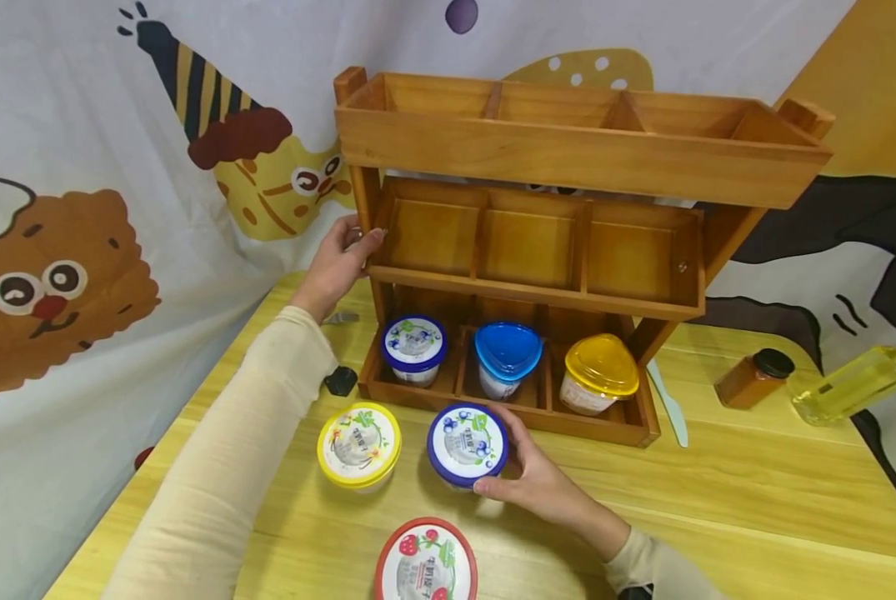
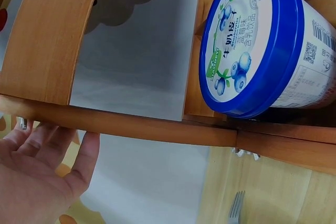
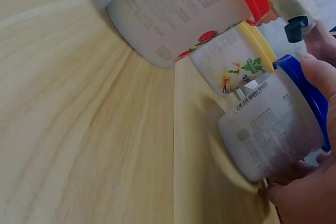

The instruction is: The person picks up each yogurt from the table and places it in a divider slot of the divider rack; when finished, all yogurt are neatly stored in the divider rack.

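My left hand (image 1: 340, 260) holds the left side of a three-tier wooden rack (image 1: 583, 154) at its middle shelf; in the left wrist view, fingertips (image 2: 86, 148) meet the rack's side post. On the table in front of the rack, my right hand (image 1: 541, 479) grips a blueberry yogurt tub (image 1: 467, 444) with a blue lid, thumb on the near side of the rim and fingers round the far side. To its left stands a yellow-lidded tub (image 1: 359, 445). Nearer me is a red-lidded strawberry tub (image 1: 426, 564), cut off by the head view's lower edge.
The bottom tier holds another blueberry tub (image 1: 414, 346), a blue-lidded cup (image 1: 508, 354) and a yellow-lidded cup (image 1: 600, 371), one per compartment. Right of the rack lie a pale blue knife (image 1: 671, 408), a dark-capped jar (image 1: 755, 379) and an oil bottle (image 1: 860, 383). A fork (image 2: 237, 206) lies left.
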Motion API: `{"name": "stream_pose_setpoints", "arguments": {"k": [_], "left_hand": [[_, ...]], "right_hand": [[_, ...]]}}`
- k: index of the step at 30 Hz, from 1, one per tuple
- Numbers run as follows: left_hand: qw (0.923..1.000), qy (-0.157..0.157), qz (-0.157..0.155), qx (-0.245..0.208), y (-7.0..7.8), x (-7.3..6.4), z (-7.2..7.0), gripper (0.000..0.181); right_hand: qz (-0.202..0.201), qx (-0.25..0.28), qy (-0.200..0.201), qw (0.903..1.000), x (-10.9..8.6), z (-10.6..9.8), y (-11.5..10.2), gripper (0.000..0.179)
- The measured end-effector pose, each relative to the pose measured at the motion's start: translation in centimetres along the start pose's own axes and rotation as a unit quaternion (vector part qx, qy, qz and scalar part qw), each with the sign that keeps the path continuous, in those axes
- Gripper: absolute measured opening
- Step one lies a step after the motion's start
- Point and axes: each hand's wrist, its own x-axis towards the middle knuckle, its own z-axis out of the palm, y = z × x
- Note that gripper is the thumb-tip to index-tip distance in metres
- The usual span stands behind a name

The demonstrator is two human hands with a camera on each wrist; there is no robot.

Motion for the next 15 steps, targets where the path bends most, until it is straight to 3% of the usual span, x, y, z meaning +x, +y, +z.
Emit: {"name": "stream_pose_setpoints", "arguments": {"k": [15], "left_hand": [[1.0, -0.002, -0.001, 0.001, 0.0, -0.03, -0.07, 0.064]], "right_hand": [[0.033, 0.026, -0.002, 0.9991, 0.36, 0.85, -0.3, 0.1]]}}
